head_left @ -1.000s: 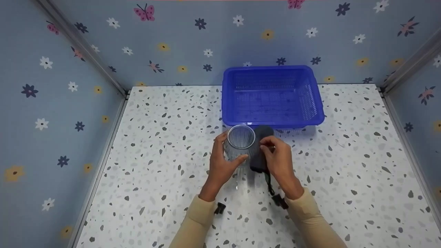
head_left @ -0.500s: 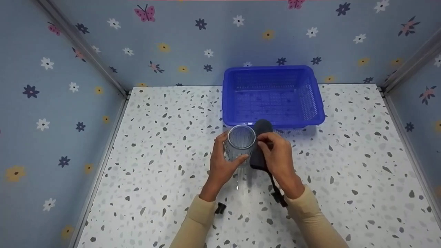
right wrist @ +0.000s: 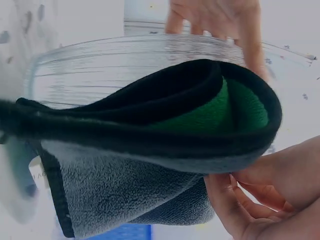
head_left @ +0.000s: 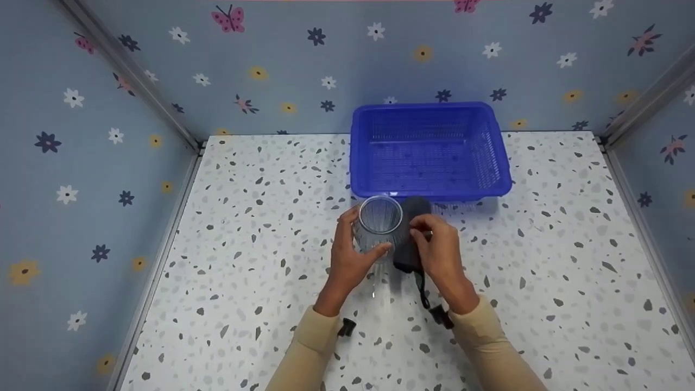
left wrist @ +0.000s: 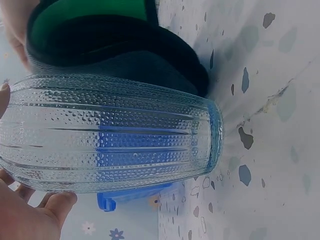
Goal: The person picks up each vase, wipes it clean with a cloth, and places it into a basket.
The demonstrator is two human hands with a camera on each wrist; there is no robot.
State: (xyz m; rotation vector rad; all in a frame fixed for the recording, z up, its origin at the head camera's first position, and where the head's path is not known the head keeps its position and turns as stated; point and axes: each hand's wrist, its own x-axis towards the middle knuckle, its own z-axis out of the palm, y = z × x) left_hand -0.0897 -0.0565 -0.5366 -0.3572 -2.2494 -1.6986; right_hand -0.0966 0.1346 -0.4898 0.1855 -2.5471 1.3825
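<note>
"Glass jar (head_left: 380, 231), was it heavy?"

"A bit, I guessed, and hard and easy to break. It stood upright on the table (head_left: 260, 217), with the blue basket (head_left: 361, 152) at one o'clock from it."

"Which hand had it?"

"The left hand (head_left: 350, 258) did, with fingers and thumb curved round its side. The right hand (head_left: 441, 244) pinched a soft grey cloth (right wrist: 125, 185), close by at three o'clock. I couldn't tell if cloth and jar touched."

"Was it slippery?"

"Maybe, but it had ridges and bumps, which looked good for gripping. The wide part above the narrow base seemed the best place to hold. The cloth looked light and floppy, so a pinch seemed enough."
</note>
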